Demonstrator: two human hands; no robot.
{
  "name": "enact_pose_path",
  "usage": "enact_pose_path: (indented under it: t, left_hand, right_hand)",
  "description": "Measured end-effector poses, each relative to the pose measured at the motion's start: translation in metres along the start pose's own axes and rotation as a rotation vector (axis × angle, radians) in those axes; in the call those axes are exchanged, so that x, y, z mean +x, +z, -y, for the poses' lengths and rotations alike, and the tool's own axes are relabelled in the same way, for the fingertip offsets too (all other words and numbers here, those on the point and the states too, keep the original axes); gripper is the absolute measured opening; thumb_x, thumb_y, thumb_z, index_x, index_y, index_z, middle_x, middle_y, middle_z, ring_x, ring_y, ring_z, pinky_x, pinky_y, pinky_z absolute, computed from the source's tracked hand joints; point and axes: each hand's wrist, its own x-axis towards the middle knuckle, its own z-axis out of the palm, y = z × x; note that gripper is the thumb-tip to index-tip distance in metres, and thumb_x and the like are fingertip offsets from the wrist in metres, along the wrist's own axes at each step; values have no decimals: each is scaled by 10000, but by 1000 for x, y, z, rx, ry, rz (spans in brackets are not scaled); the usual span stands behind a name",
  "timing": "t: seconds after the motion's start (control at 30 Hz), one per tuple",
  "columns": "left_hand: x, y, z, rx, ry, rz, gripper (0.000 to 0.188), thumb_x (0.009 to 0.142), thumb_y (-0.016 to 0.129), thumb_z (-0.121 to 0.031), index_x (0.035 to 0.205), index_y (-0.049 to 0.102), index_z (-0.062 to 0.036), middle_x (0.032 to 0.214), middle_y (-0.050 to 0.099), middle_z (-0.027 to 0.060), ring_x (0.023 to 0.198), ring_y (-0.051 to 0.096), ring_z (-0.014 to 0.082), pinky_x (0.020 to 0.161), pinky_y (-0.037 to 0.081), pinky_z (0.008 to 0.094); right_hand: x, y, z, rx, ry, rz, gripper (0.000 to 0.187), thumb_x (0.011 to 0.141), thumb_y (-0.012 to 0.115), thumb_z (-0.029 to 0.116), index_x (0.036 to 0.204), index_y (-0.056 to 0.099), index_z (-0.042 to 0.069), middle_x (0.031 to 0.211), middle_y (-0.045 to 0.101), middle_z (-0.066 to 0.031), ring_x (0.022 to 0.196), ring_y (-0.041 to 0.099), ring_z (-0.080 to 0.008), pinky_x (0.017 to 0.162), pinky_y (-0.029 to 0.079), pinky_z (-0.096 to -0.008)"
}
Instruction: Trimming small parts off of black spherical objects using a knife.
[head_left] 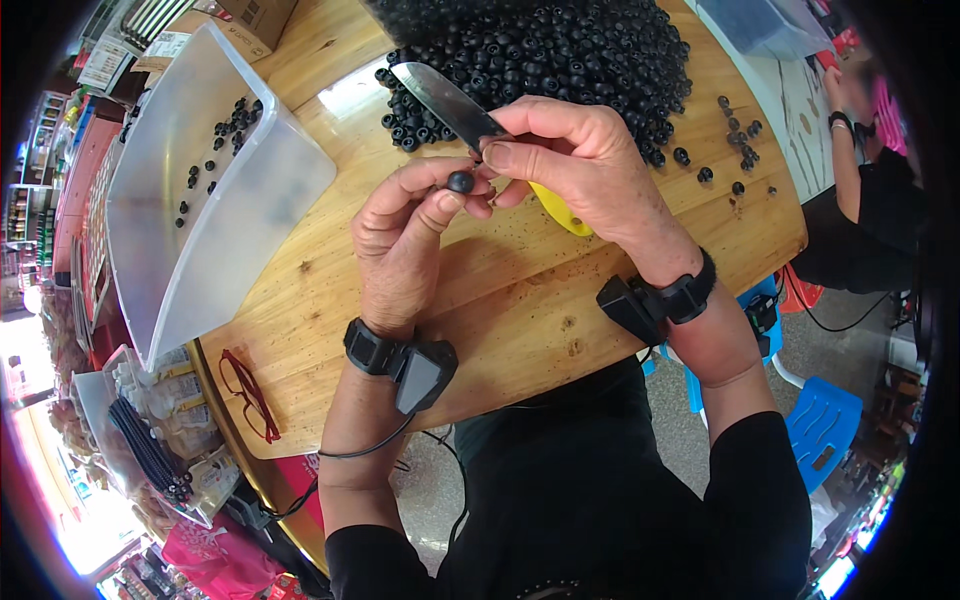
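Observation:
Between the thumb and fingers of my left hand is a small round black part, pinched near the fingertips. My right hand grips a knife with a wide steel blade and a yellow handle. The blade points up and to the left, its lower end close to the black part; whether they touch, I cannot tell. Beyond both hands lies a big heap of similar black parts, many with a hole in one end.
At left stands a translucent plastic bin with several black parts in it. Red-framed glasses lie near the wooden table's left edge. Loose parts are scattered at right. Another person's arm shows at far right, near a blue stool.

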Motion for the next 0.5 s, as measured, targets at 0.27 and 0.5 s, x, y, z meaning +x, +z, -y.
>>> enact_pose_path:
  t: [0.27, 0.5]
  left_hand:
    - [0, 1, -1, 26, 2, 0, 209, 897, 563, -41, 1095, 602, 15, 966, 649, 118, 828, 619, 173, 788, 506, 298]
    - [-3, 9, -10, 147, -24, -72, 199, 858, 597, 14, 1056, 617, 21, 944, 645, 101, 813, 604, 157, 765, 497, 280]
  right_hand:
    - [0, 0, 2, -21, -7, -9, 210, 868, 614, 51, 1065, 629, -21, 896, 665, -75, 792, 655, -127, 631, 567, -241]
    - [0, 1, 0, -25, -15, -27, 210, 862, 621, 54, 1057, 633, -23, 887, 663, -69, 786, 649, -119, 620, 567, -239]
